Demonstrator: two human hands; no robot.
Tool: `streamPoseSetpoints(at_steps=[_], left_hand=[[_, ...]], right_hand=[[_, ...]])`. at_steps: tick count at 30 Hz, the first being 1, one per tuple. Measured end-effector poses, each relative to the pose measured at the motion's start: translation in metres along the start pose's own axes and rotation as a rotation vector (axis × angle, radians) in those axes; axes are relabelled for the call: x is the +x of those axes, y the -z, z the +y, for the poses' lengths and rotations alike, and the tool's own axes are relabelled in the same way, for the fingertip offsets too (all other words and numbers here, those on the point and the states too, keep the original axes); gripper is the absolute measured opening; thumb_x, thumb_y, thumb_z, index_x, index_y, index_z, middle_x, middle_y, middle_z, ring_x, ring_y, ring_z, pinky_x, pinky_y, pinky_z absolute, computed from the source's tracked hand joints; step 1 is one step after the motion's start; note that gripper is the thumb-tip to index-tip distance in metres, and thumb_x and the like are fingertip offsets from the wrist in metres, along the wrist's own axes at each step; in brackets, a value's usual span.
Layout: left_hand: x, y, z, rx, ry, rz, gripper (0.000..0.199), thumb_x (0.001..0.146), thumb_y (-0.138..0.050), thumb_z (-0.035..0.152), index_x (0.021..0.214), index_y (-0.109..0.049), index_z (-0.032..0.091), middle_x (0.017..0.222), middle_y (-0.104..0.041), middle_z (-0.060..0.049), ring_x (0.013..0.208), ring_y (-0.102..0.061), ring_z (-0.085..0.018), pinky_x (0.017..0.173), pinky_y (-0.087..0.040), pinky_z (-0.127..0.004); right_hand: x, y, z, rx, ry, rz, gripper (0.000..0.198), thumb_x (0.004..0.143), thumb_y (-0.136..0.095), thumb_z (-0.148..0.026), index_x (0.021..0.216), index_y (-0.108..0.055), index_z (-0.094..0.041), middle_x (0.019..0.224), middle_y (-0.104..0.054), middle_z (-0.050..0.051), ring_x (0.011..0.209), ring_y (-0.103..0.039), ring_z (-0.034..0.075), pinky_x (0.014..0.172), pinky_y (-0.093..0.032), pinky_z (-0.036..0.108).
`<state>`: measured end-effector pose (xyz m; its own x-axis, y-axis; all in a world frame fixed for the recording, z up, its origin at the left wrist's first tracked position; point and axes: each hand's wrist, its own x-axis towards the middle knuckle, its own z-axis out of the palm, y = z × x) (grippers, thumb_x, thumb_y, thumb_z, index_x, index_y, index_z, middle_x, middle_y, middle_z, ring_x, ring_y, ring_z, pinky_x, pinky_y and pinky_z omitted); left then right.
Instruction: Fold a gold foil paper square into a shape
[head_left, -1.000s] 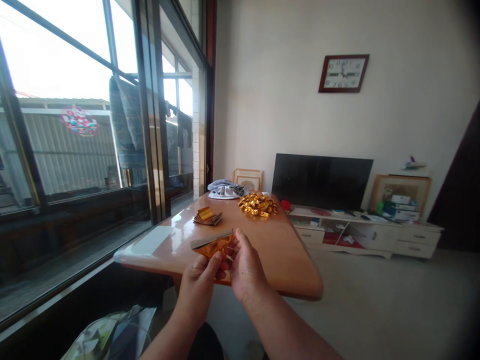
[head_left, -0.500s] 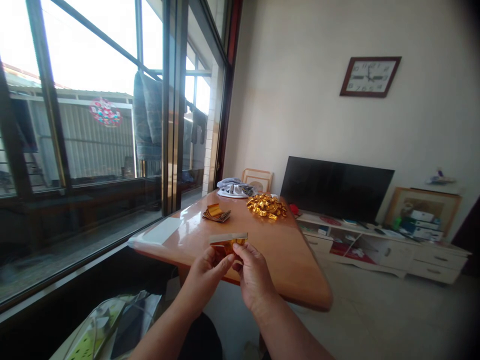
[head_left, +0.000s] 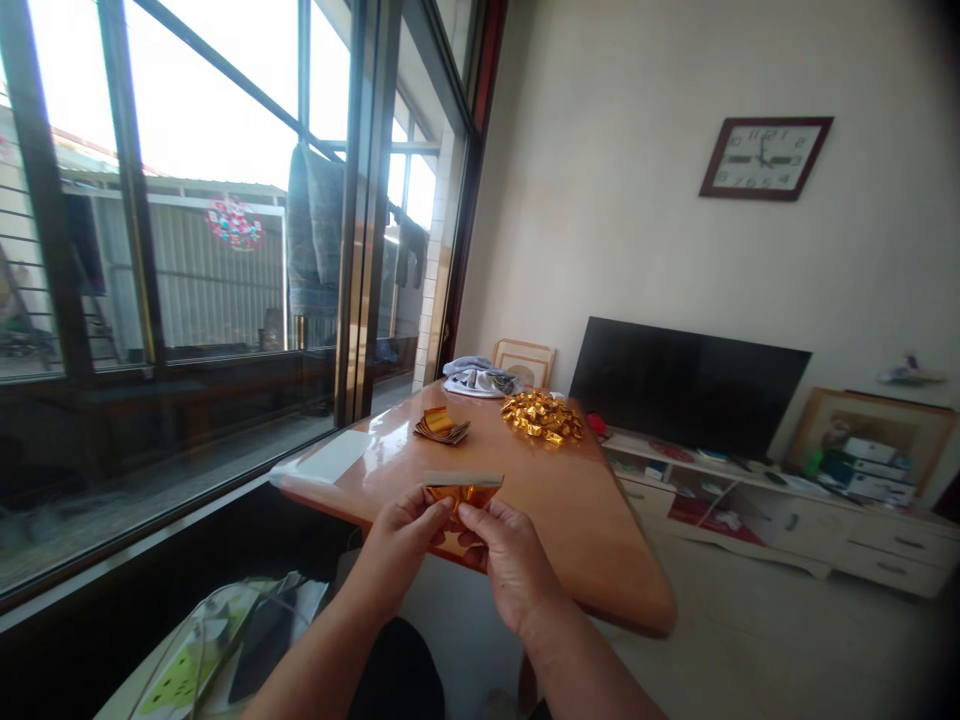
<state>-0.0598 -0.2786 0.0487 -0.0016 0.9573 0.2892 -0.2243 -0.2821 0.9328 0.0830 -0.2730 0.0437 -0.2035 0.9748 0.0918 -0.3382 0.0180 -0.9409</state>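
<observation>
While both hands meet above the near edge of the table (head_left: 570, 520), the left hand (head_left: 401, 545) and right hand (head_left: 506, 555) each pinch one gold foil sheet (head_left: 461, 490) between closed fingertips. Farther along the table: a stack of foil sheets (head_left: 441, 427), a heap of folded foil pieces (head_left: 544, 416), a cloth (head_left: 476, 378).

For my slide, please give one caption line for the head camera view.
Left hand and right hand pinch a gold foil paper above the wooden table, with a folded gold pile beyond.
</observation>
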Motion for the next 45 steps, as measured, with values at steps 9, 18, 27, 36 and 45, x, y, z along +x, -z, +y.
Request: streamPoseSetpoints(at_steps=[9,18,27,36,45], left_hand=[[-0.003,0.002,0.012,0.111,0.015,-0.003,0.022,0.076,-0.073,0.038,0.076,-0.07,0.017,0.063,-0.063,0.0,0.057,-0.058,-0.015,0.053,-0.043,-0.024],[0.002,0.016,0.008,0.213,0.014,0.048,0.038,0.085,-0.061,0.039,0.055,-0.066,0.017,0.057,-0.063,-0.003,0.057,-0.054,-0.015,0.059,-0.042,-0.026],[-0.004,0.003,0.005,0.032,0.097,-0.15,0.037,0.085,-0.068,0.05,0.083,-0.075,0.014,0.068,-0.068,-0.005,0.063,-0.061,-0.018,0.065,-0.049,-0.028],[-0.003,-0.004,-0.013,-0.127,0.102,-0.133,0.025,0.083,-0.074,0.036,0.085,-0.077,0.012,0.066,-0.067,-0.004,0.059,-0.058,-0.013,0.059,-0.045,-0.024],[-0.001,0.006,-0.011,0.036,0.087,-0.009,0.031,0.079,-0.076,0.043,0.094,-0.08,0.016,0.079,-0.073,-0.006,0.067,-0.059,-0.016,0.062,-0.042,-0.025]], right_hand=[[0.002,0.004,0.002,-0.032,-0.002,-0.05,0.026,0.077,-0.076,-0.036,0.087,-0.071,-0.013,0.069,-0.065,0.002,0.059,-0.049,0.01,0.059,-0.033,0.023],[-0.001,0.003,0.001,-0.049,0.004,-0.095,0.025,0.076,-0.075,-0.036,0.082,-0.072,-0.012,0.069,-0.067,0.003,0.06,-0.049,0.011,0.059,-0.033,0.024],[-0.002,0.001,0.003,-0.041,0.02,-0.065,0.022,0.08,-0.073,-0.034,0.08,-0.069,-0.013,0.067,-0.064,0.002,0.059,-0.046,0.01,0.059,-0.031,0.025],[-0.009,-0.002,-0.002,-0.134,0.117,-0.133,0.024,0.082,-0.074,-0.037,0.075,-0.069,-0.014,0.065,-0.058,-0.002,0.061,-0.044,0.011,0.06,-0.032,0.025],[-0.007,0.02,-0.005,-0.43,0.355,0.142,0.02,0.084,-0.069,-0.038,0.092,-0.066,-0.02,0.082,-0.064,0.001,0.073,-0.054,0.016,0.069,-0.044,0.028]])
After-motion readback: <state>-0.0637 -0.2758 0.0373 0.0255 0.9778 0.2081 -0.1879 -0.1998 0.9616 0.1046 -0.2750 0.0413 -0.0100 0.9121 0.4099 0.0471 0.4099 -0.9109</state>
